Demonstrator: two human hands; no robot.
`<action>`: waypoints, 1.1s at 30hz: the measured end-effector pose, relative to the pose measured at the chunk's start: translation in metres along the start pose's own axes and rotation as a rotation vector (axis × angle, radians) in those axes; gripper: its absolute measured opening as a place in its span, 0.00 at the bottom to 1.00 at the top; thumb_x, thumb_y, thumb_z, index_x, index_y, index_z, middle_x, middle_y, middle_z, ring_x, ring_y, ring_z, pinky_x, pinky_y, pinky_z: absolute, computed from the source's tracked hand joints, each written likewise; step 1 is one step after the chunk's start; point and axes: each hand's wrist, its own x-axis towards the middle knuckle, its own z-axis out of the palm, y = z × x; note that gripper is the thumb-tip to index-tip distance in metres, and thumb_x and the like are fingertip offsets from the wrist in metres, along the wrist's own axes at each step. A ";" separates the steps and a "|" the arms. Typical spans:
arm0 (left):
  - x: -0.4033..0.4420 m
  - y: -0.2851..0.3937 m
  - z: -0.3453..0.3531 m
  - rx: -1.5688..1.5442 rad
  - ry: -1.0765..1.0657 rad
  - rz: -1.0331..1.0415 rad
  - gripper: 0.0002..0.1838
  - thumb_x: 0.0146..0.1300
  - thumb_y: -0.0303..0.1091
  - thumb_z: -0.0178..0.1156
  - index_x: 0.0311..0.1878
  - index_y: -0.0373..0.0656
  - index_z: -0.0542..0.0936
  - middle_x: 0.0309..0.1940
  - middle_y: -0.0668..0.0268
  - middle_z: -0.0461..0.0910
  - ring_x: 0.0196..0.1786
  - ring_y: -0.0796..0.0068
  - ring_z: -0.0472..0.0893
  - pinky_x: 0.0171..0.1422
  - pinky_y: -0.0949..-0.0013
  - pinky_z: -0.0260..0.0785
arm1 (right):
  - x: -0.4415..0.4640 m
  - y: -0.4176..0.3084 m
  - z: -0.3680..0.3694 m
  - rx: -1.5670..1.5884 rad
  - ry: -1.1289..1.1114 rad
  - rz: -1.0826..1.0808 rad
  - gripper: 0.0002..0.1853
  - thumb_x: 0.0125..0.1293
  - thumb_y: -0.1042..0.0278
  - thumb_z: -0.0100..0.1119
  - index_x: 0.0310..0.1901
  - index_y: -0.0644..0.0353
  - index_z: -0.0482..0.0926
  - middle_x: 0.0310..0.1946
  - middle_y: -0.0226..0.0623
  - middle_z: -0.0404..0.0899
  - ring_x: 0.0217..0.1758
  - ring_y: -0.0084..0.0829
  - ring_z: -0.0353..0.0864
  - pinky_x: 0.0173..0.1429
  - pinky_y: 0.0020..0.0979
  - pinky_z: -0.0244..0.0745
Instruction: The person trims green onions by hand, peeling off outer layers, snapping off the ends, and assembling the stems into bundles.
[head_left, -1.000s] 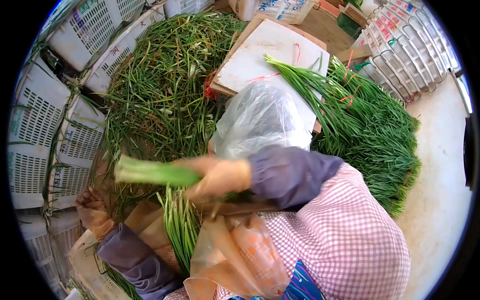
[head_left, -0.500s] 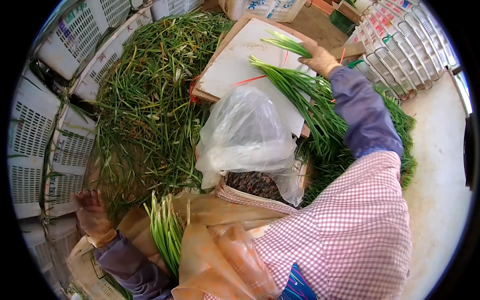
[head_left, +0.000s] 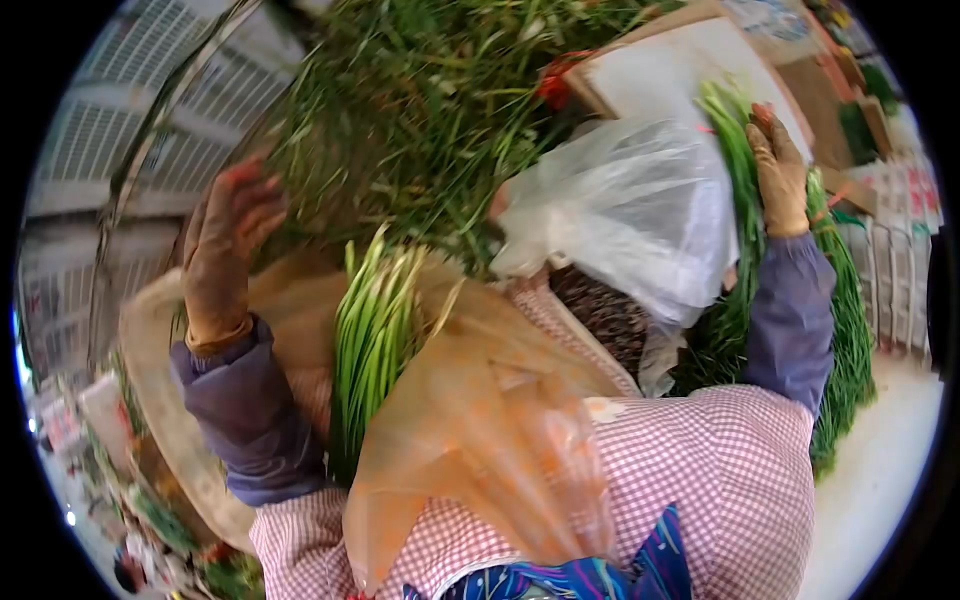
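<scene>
A white board (head_left: 660,75) lies upper right, leaf litter (head_left: 430,110) top centre. The left hand (head_left: 230,245) rises at left, fingers loosely spread; the right hand (head_left: 780,180), fingers nearly straight, adjoins upper-right garlic chives (head_left: 738,165), grip unclear.

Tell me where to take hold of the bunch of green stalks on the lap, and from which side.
Probably around the upper stalks of the bunch, just below its pale ends, coming from above and the left. That part lies exposed, while the lower part runs down between the left sleeve and the orange plastic sheet. The left grip, open, is on that side.
</scene>
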 end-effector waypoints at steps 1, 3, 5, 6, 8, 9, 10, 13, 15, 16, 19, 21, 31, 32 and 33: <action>-0.013 0.007 0.004 0.015 0.032 -0.021 0.22 0.71 0.42 0.43 0.61 0.38 0.66 0.62 0.55 0.65 0.61 0.60 0.69 0.65 0.59 0.62 | -0.023 -0.044 0.022 0.117 -0.196 0.006 0.22 0.65 0.73 0.53 0.60 0.62 0.67 0.56 0.37 0.71 0.57 0.26 0.71 0.60 0.25 0.66; -0.031 0.015 0.007 0.413 0.006 0.097 0.24 0.65 0.46 0.52 0.55 0.37 0.71 0.47 0.60 0.76 0.54 0.70 0.73 0.60 0.67 0.63 | -0.064 -0.109 0.076 0.030 -0.550 -0.264 0.34 0.51 0.74 0.64 0.62 0.61 0.64 0.59 0.43 0.67 0.63 0.35 0.65 0.66 0.32 0.60; -0.055 0.012 -0.006 0.513 -0.030 0.055 0.27 0.62 0.49 0.57 0.56 0.37 0.70 0.47 0.59 0.76 0.54 0.71 0.72 0.61 0.67 0.61 | -0.088 -0.143 0.155 -0.259 -0.893 -0.883 0.41 0.45 0.73 0.67 0.64 0.59 0.61 0.60 0.48 0.65 0.64 0.44 0.63 0.68 0.36 0.58; -0.060 0.015 -0.002 0.583 -0.136 -0.067 0.30 0.59 0.51 0.59 0.56 0.38 0.70 0.47 0.58 0.76 0.55 0.68 0.72 0.62 0.65 0.60 | -0.092 -0.146 0.169 -0.275 -0.891 -0.956 0.44 0.42 0.72 0.68 0.65 0.55 0.60 0.59 0.50 0.64 0.64 0.46 0.62 0.67 0.38 0.59; -0.090 -0.003 -0.004 1.215 -0.352 0.082 0.38 0.49 0.58 0.65 0.56 0.39 0.71 0.50 0.54 0.75 0.57 0.59 0.71 0.65 0.59 0.58 | -0.117 -0.148 0.216 -0.365 -0.870 -1.152 0.48 0.40 0.70 0.69 0.67 0.48 0.58 0.58 0.52 0.64 0.62 0.48 0.65 0.63 0.40 0.65; -0.092 -0.009 0.005 1.213 -0.354 0.079 0.38 0.49 0.58 0.65 0.56 0.39 0.71 0.50 0.54 0.75 0.57 0.59 0.71 0.65 0.59 0.58 | -0.124 -0.147 0.234 -0.444 -0.861 -1.237 0.48 0.41 0.69 0.69 0.68 0.44 0.57 0.57 0.52 0.65 0.60 0.47 0.68 0.59 0.40 0.69; -0.099 -0.016 0.012 1.311 -0.429 0.123 0.41 0.46 0.59 0.67 0.57 0.39 0.70 0.51 0.53 0.75 0.57 0.57 0.71 0.65 0.58 0.58 | -0.132 -0.142 0.254 -0.436 -0.869 -1.248 0.48 0.41 0.69 0.69 0.68 0.44 0.57 0.57 0.52 0.65 0.60 0.47 0.68 0.59 0.40 0.69; -0.115 -0.029 0.028 1.349 -0.410 0.174 0.44 0.43 0.57 0.70 0.59 0.38 0.67 0.53 0.53 0.74 0.57 0.57 0.71 0.64 0.58 0.59 | -0.138 -0.139 0.292 -0.294 -1.151 -1.081 0.39 0.45 0.67 0.66 0.63 0.44 0.64 0.48 0.47 0.71 0.48 0.44 0.76 0.47 0.40 0.75; -0.123 -0.040 0.024 1.282 -0.313 0.190 0.45 0.42 0.53 0.71 0.60 0.38 0.66 0.54 0.55 0.73 0.57 0.59 0.71 0.64 0.58 0.60 | -0.131 -0.159 0.296 -0.328 -1.048 -1.194 0.27 0.49 0.67 0.61 0.55 0.48 0.70 0.39 0.40 0.74 0.39 0.41 0.79 0.37 0.38 0.78; -0.125 -0.047 0.023 0.725 -0.233 -0.015 0.44 0.42 0.50 0.72 0.61 0.38 0.65 0.54 0.57 0.73 0.58 0.61 0.71 0.63 0.59 0.60 | -0.127 -0.163 0.299 -0.259 -0.901 -1.306 0.18 0.52 0.67 0.58 0.47 0.50 0.73 0.32 0.35 0.74 0.36 0.39 0.79 0.34 0.36 0.77; -0.127 -0.052 0.020 0.188 -0.145 -0.121 0.41 0.44 0.37 0.70 0.62 0.38 0.64 0.52 0.60 0.73 0.55 0.67 0.73 0.58 0.63 0.66 | -0.110 -0.197 0.286 -0.239 -0.681 -1.419 0.21 0.52 0.68 0.58 0.50 0.50 0.73 0.37 0.37 0.75 0.37 0.38 0.78 0.36 0.36 0.77; -0.132 -0.052 0.026 -0.424 -0.172 -0.403 0.38 0.46 0.32 0.68 0.62 0.36 0.64 0.50 0.59 0.74 0.51 0.69 0.76 0.54 0.64 0.70 | -0.105 -0.203 0.286 -0.181 -0.570 -1.407 0.24 0.51 0.70 0.59 0.53 0.50 0.72 0.41 0.39 0.74 0.40 0.40 0.78 0.39 0.36 0.77; -0.162 -0.075 0.037 -0.827 0.135 -0.279 0.25 0.53 0.24 0.56 0.57 0.33 0.68 0.45 0.52 0.78 0.42 0.60 0.81 0.44 0.61 0.79 | -0.091 -0.157 0.211 0.636 -0.648 -0.066 0.15 0.62 0.67 0.58 0.50 0.61 0.75 0.35 0.31 0.79 0.34 0.19 0.76 0.38 0.20 0.73; -0.164 -0.075 0.032 -0.859 0.063 -0.279 0.25 0.53 0.25 0.56 0.57 0.32 0.68 0.45 0.51 0.77 0.42 0.59 0.81 0.45 0.60 0.78 | -0.101 -0.156 0.205 0.719 -0.767 0.032 0.14 0.63 0.68 0.57 0.50 0.60 0.75 0.34 0.29 0.79 0.32 0.16 0.74 0.37 0.19 0.71; -0.166 -0.074 0.029 -0.892 -0.013 -0.279 0.25 0.54 0.27 0.55 0.57 0.32 0.68 0.46 0.51 0.77 0.43 0.59 0.81 0.45 0.58 0.78 | -0.112 -0.156 0.200 0.799 -0.883 0.130 0.14 0.63 0.68 0.57 0.50 0.59 0.75 0.33 0.27 0.78 0.30 0.14 0.73 0.35 0.17 0.70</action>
